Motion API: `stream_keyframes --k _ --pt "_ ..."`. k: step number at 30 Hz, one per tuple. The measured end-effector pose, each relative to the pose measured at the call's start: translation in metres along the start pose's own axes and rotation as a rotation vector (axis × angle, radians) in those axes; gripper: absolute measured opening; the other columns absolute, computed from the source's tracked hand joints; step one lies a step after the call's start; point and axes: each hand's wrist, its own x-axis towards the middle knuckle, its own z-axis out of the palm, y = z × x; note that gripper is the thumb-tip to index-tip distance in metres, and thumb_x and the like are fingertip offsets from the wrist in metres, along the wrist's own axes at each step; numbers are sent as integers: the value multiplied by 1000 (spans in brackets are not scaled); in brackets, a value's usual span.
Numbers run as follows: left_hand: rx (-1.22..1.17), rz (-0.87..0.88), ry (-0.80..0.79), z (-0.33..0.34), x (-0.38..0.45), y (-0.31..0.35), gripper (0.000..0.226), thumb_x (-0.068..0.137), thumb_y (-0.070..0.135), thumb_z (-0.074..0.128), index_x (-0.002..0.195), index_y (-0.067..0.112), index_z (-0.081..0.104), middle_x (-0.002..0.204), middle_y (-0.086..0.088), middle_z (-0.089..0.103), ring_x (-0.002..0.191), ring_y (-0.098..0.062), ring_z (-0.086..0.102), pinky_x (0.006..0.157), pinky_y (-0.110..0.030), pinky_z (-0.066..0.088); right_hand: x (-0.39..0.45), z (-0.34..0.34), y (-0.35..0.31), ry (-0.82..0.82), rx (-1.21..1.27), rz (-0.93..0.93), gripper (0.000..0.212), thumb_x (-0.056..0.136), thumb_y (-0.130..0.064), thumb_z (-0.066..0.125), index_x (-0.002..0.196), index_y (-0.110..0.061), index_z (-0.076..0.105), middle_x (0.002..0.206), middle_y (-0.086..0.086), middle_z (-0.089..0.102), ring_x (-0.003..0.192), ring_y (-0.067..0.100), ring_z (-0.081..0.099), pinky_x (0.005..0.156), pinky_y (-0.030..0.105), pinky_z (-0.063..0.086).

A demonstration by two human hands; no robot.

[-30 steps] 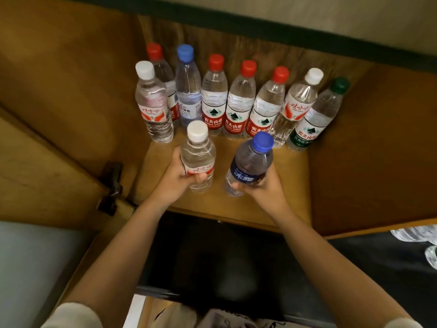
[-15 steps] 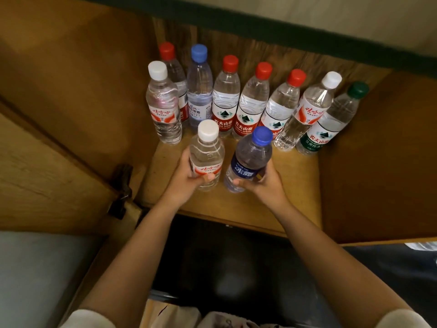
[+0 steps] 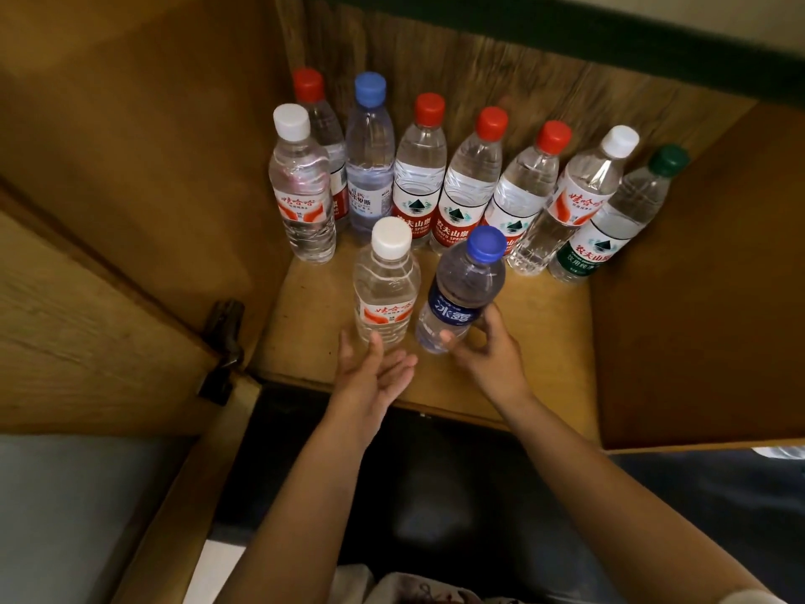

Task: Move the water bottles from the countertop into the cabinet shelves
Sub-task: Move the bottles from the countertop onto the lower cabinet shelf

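Two water bottles stand at the front of the wooden cabinet shelf (image 3: 540, 337). The white-cap bottle (image 3: 385, 294) with a red label stands free; my left hand (image 3: 374, 377) is just in front of it, palm up, fingers apart, holding nothing. To its right is the blue-cap bottle (image 3: 461, 294) with a dark blue label. My right hand (image 3: 488, 355) is still curled around its base, thumb in front and fingers behind. Along the shelf's back stands a row of several bottles (image 3: 470, 185) with red, blue, white and green caps.
The cabinet's left wall (image 3: 183, 176) and right wall (image 3: 697, 298) close in the shelf. An open door with a dark hinge (image 3: 224, 346) hangs at the left. Below the shelf's front edge is a dark compartment (image 3: 435, 494). Bare shelf remains at the front right.
Both bottles were carried forward and set down on the shelf. My left hand has let go of the white-cap bottle and drawn back, open. My right hand has slid down to the blue-cap bottle's base.
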Motion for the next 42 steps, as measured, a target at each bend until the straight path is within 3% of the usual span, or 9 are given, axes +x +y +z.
stream_keyframes --k 4,7,9,12,16,20,29,42 --pt "-246 19 49 8 12 5 48 76 25 65 121 14 52 103 -16 69 84 -24 72 72 -32 58 7 7 0 44 -27 -1 61 78 -24 71 131 -27 40 118 -15 54 115 10 52 90 23 42" --pt "-244 18 47 12 22 15 26 88 21 58 111 10 58 101 -14 69 88 -25 71 74 -30 57 17 12 -5 44 -25 -10 57 79 -20 70 125 -32 40 115 -16 54 113 11 52 89 23 41" --pt "-238 19 32 18 28 23 20 91 20 54 108 9 58 105 -15 67 101 -29 65 78 -31 55 25 18 -11 36 -9 -13 57 80 -18 70 127 -29 40 115 -17 54 112 11 52 89 20 42" --pt "-203 23 25 26 38 37 29 94 20 50 117 4 52 121 -18 60 115 -33 56 92 -35 49 41 27 -21 15 24 10 61 81 -16 68 133 -24 39 109 -26 53 104 2 50 80 7 42" --pt "-168 21 44 32 55 62 41 93 21 51 129 1 46 128 -20 56 110 -32 58 93 -36 48 65 35 -30 12 26 51 64 83 -13 66 138 -22 35 124 -1 58 112 14 50 93 33 46" --pt "-205 -19 60 39 65 80 45 90 21 55 128 -1 47 130 -21 55 119 -35 53 93 -34 49 88 43 -35 14 -32 86 56 88 -11 59 137 -23 35 128 7 56 119 27 50 99 45 44" --pt "-254 -32 83 48 76 97 54 86 19 61 134 5 40 135 -22 50 123 -38 49 99 -33 47 109 53 -42 43 -35 185 56 83 -11 66 129 -9 33 131 10 53 119 27 50 100 43 43" --pt "-243 -37 80 50 71 100 57 88 20 59 138 7 36 136 -20 49 125 -36 48 95 -32 48 107 52 -43 28 -26 204 55 86 -14 62 131 -12 31 133 9 51 120 25 48 96 38 43"
